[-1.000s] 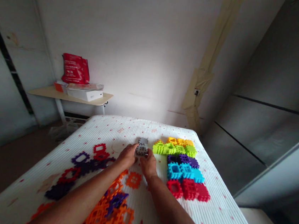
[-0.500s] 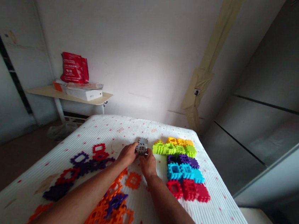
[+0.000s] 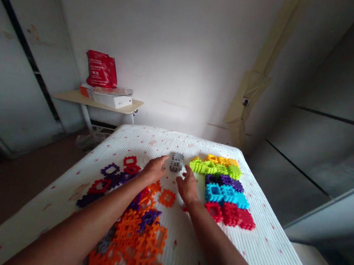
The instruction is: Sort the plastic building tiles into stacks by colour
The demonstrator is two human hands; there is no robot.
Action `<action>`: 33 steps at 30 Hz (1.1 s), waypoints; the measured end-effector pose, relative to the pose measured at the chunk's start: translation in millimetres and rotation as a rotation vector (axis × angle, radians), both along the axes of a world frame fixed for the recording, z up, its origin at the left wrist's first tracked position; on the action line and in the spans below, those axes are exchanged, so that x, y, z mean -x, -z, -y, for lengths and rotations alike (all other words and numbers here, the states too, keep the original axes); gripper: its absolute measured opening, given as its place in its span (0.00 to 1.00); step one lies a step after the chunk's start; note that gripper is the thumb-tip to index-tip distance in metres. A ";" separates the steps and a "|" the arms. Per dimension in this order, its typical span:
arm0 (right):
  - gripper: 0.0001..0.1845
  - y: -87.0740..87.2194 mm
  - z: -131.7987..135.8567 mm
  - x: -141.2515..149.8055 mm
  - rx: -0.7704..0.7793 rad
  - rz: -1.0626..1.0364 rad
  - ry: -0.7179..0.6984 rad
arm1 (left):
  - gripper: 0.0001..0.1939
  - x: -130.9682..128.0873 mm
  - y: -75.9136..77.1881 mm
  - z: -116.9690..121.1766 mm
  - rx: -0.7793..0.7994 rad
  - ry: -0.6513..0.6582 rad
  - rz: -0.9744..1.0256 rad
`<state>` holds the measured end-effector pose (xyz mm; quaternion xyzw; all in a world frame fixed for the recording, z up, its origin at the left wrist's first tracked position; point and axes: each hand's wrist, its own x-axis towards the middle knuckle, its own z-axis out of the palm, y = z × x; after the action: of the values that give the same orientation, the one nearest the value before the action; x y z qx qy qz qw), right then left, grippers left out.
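Both hands are free of any load, one on either side of a small group of grey toothed pieces (image 3: 176,165) lying on the white ribbed cover of a bed (image 3: 151,140). The left hand (image 3: 155,170) is just beside the group on its left, fingers and thumb apart and reaching forward. The right hand (image 3: 188,186) is near its right front side, the thumb and fingers parted, with a visible gap between them. The nearer part of the group shows a small window grid; the farther part is a plain flat face.

To the right, similar pieces form rows by colour, from far to near: a yellow row (image 3: 222,160), a lime-green row (image 3: 216,168), a dark purple row (image 3: 225,181), a light blue row (image 3: 227,194) and a red row (image 3: 230,214). A single orange piece (image 3: 167,197) lies flat between the forearms. Nearer the viewer is an orange heap (image 3: 140,238) with purple among it, partly hidden by the left forearm (image 3: 91,224). Left of it are loose red and purple pieces (image 3: 113,179). Beyond the bed, a side table (image 3: 100,104) bears a white box (image 3: 112,100) and a red bag (image 3: 101,70).
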<state>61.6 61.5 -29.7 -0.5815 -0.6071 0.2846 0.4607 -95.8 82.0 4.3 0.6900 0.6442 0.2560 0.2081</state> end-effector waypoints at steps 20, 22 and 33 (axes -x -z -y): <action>0.26 -16.9 154.5 -48.7 -0.734 0.542 -0.797 | 0.13 111.1 14.1 213.4 -0.185 -0.012 -0.240; 0.25 -16.4 158.6 -51.6 -0.750 0.576 -0.816 | 0.11 114.1 16.1 224.1 -0.228 -0.045 -0.230; 0.18 -19.7 171.2 -20.0 -0.826 0.822 -1.094 | 0.11 124.3 38.0 272.3 -0.543 0.027 -0.248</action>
<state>81.6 -109.7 -9.9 -0.0419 -0.9839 -0.0148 0.1734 -220.1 -190.3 -33.8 0.7551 0.5633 0.3297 -0.0611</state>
